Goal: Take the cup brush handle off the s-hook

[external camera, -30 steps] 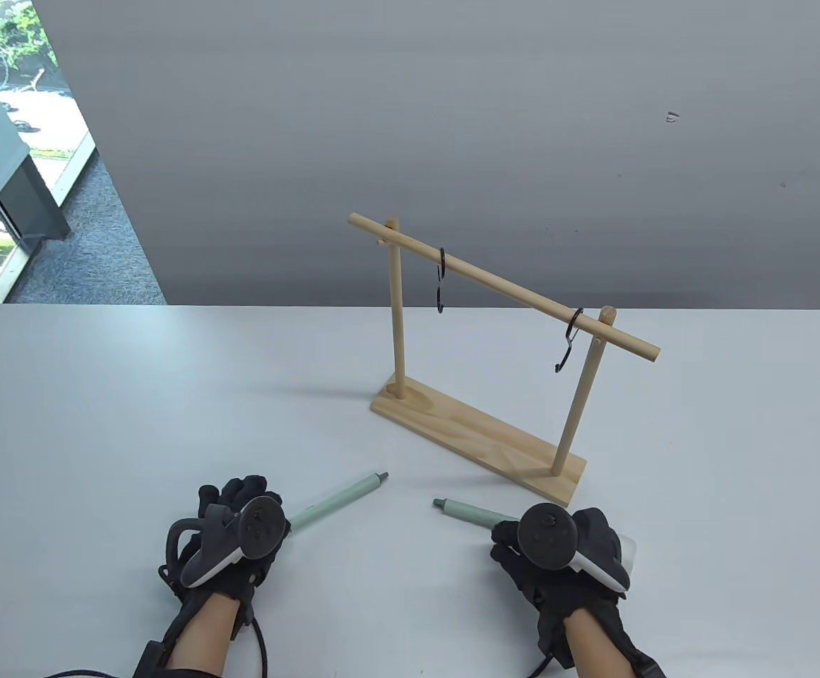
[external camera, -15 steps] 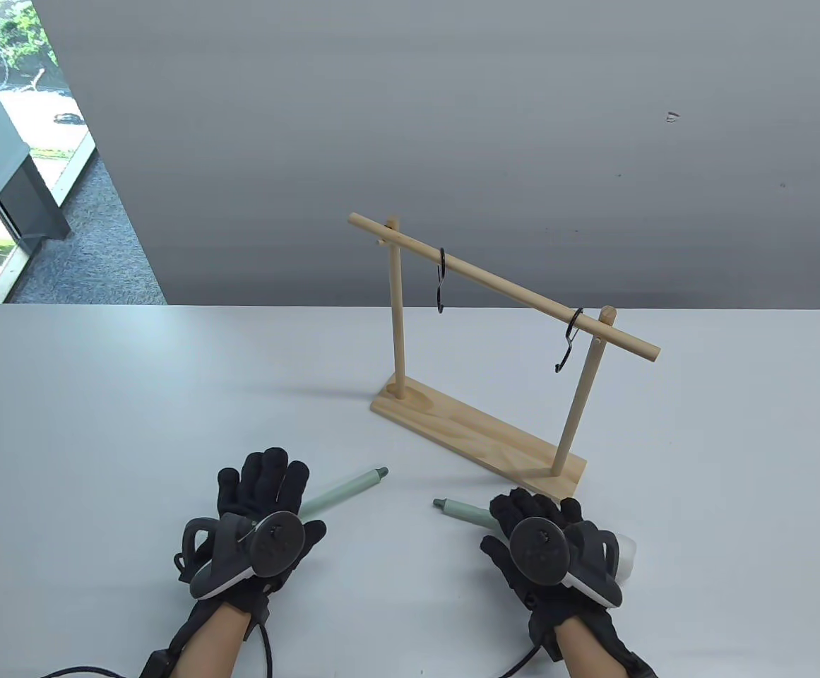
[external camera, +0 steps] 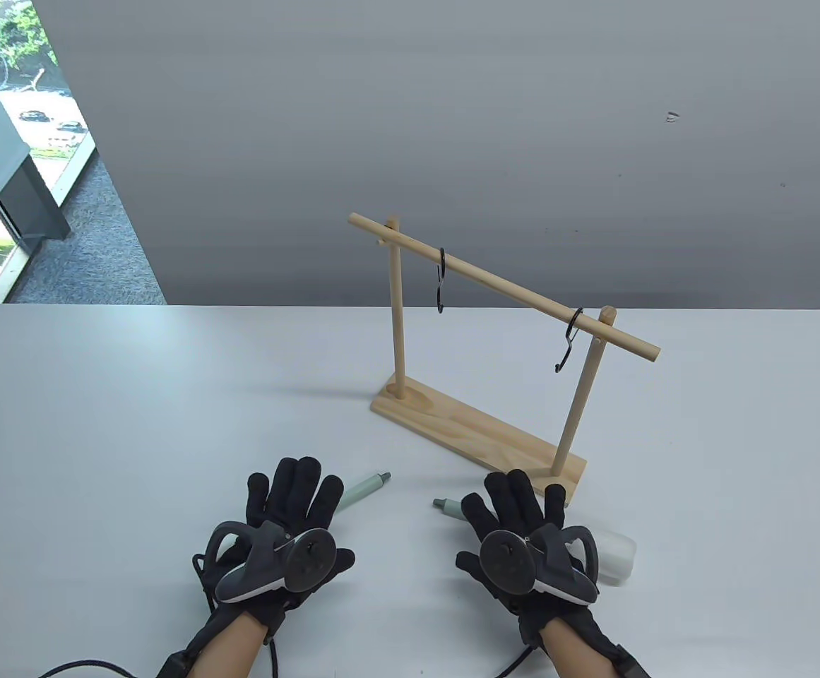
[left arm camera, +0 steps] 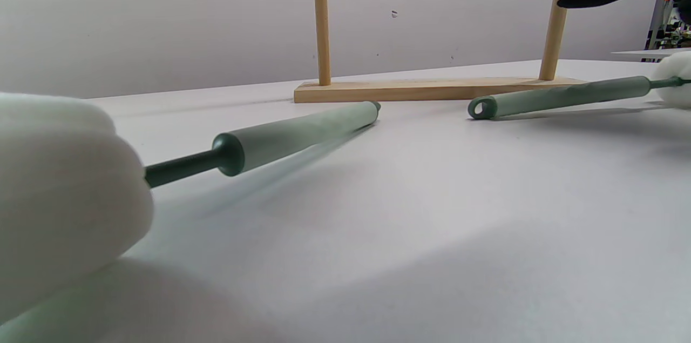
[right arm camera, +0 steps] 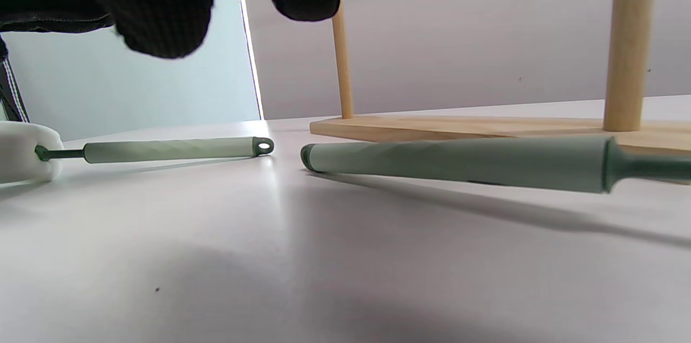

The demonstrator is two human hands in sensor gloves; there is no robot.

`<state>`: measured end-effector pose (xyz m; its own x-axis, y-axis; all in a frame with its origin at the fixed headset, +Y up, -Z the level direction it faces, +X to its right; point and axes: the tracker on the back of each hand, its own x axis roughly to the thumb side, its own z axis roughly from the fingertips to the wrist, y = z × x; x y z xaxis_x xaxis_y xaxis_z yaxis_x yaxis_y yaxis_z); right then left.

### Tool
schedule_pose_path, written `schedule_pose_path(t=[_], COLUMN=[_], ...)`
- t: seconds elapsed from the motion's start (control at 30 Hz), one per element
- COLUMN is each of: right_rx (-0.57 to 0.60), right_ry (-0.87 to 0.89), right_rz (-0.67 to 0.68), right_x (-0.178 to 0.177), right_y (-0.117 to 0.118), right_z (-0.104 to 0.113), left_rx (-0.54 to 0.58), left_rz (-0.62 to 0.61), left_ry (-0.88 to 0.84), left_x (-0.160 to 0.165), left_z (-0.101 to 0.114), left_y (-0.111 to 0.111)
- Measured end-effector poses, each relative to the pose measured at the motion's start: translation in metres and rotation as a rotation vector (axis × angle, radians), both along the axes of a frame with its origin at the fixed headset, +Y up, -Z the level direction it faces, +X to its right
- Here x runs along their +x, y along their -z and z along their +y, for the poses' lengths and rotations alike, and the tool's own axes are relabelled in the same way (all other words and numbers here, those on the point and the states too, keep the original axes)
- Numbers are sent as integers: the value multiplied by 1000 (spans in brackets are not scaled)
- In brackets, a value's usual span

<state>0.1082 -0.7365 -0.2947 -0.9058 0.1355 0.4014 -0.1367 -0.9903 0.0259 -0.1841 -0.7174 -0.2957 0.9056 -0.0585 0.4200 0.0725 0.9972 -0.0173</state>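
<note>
fingers of both hands spread, holding nothing | left brush and right brush on table | hooks bare

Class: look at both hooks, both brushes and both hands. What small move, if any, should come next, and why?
Probably just lifting both hands clear. Both S-hooks hang bare, both cup brushes lie on the table, and the left hand and right hand hover open above them.

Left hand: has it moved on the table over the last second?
Yes. The left hand opened flat and slid right, toward the wooden rack, covering more of its brush handle.
</note>
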Motion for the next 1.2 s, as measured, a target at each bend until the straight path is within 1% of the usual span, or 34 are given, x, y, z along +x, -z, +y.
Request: schedule_pose_path(t=[0.53, 1.2], right_rx=[-13, -30], right_ry=[-28, -30], right_rz=[-2, -8], right_x=[-2, -1], right_y=[1, 1], right_z=[-2, -1], left_rx=[-25, -58], left_rz=[-14, -3], left_ry=[46, 52], left_x=[2, 2], left_z=[-1, -3], left_y=[-2, -2])
